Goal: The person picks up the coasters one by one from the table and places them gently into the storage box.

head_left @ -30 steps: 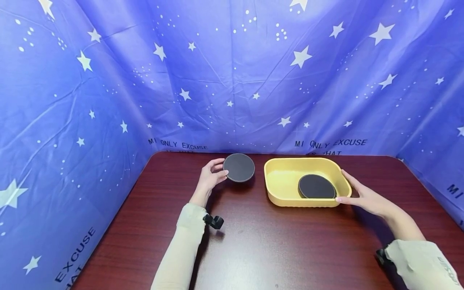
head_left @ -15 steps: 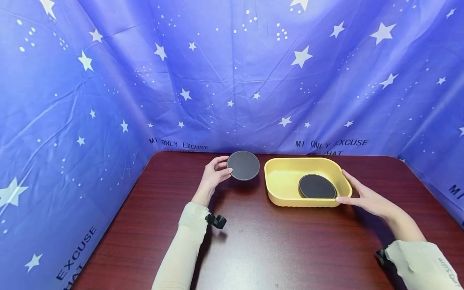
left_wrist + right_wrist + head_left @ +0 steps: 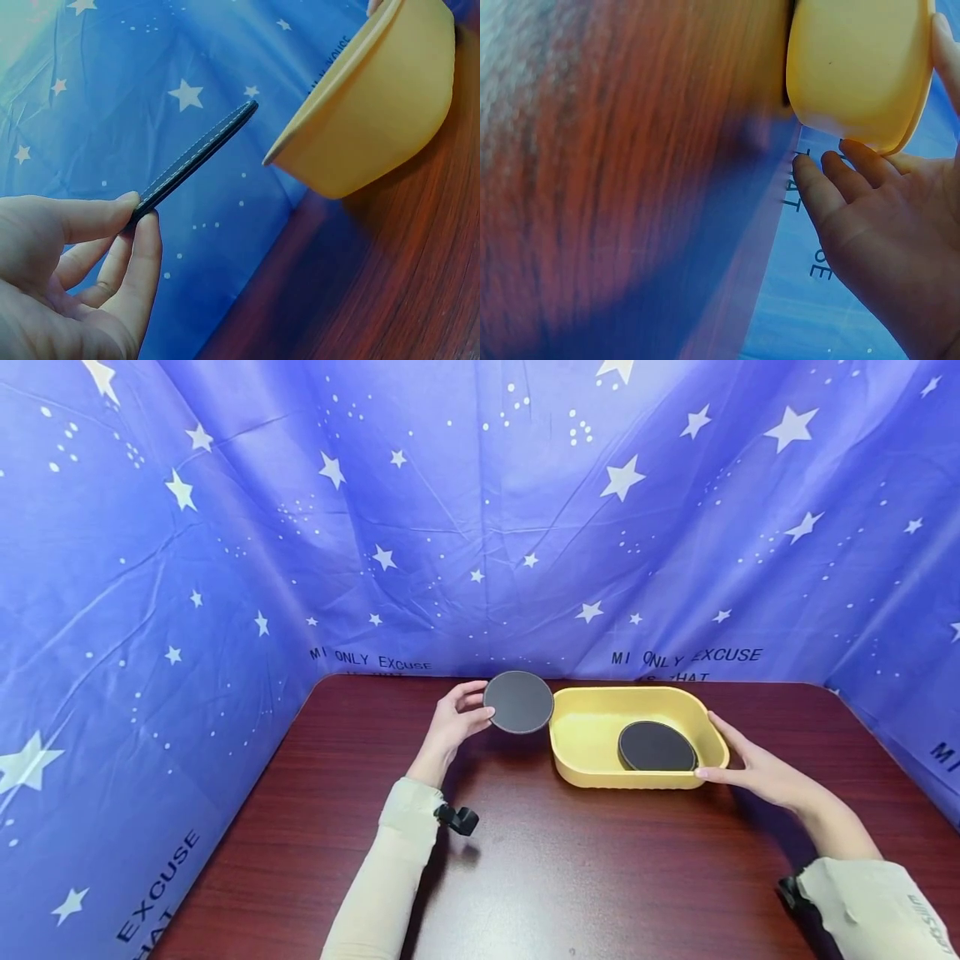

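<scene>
A round black coaster [image 3: 519, 702] with a stitched edge is pinched at its left edge between the thumb and fingers of my left hand [image 3: 456, 720]. In the left wrist view the coaster [image 3: 199, 161] is tilted and raised in the air, beside the yellow bin [image 3: 382, 97]. From the head view it overlaps the bin's left rim. Another black coaster [image 3: 657, 746] lies inside the yellow bin [image 3: 592, 779], toward its right side. My right hand [image 3: 761, 770] rests on the bin's right end, thumb at the front rim and fingers spread along the side, fairly straight in the right wrist view.
The bin stands on a dark red-brown wooden table [image 3: 540, 860], toward its far edge. A blue curtain [image 3: 480, 510] with white stars hangs behind and along both sides. Black camera mounts sit on both wrists, the left one [image 3: 459, 820] sticking out over the table.
My left hand has moved right with the coaster, from apart from the bin to its left rim. The right hand and the bin have stayed in place.
</scene>
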The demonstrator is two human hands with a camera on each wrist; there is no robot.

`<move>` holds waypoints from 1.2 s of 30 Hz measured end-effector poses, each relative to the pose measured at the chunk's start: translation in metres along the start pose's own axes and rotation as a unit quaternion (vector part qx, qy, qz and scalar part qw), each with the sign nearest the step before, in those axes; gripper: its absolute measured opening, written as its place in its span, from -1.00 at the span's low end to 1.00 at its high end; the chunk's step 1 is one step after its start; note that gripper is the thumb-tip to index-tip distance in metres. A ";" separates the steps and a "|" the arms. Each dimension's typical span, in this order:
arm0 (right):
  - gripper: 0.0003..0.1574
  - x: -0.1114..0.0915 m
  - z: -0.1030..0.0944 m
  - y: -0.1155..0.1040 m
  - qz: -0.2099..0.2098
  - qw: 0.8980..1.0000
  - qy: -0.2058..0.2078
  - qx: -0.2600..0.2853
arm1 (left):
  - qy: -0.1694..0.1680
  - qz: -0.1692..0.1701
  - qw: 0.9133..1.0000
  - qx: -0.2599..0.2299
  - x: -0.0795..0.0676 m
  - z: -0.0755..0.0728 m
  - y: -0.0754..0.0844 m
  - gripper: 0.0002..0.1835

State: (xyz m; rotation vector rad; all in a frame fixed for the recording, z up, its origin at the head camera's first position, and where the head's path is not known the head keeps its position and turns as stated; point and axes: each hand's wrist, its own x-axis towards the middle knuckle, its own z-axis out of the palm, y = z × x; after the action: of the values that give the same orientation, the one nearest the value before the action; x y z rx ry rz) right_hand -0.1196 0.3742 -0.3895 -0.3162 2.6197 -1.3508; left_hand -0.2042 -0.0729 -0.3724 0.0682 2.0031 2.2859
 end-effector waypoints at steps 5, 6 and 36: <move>0.25 0.001 0.000 0.000 0.002 1.000 -0.002 -0.003 | -0.008 0.000 1.000 -0.001 0.000 0.005 0.001 -0.44; 0.25 0.001 0.000 -0.001 0.003 1.000 -0.003 -0.003 | -0.010 0.000 1.000 -0.002 0.000 0.006 0.001 -0.45; 0.25 -0.001 0.000 0.000 -0.003 1.000 -0.002 -0.007 | -0.072 -0.007 0.997 0.005 0.000 0.063 -0.001 -0.44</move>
State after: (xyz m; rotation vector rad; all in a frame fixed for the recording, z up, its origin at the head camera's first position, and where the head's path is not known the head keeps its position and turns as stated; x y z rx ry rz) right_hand -0.1190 0.3746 -0.3894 -0.3287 2.6286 -1.3327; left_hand -0.1978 -0.0109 -0.3648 0.2138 1.9373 2.1950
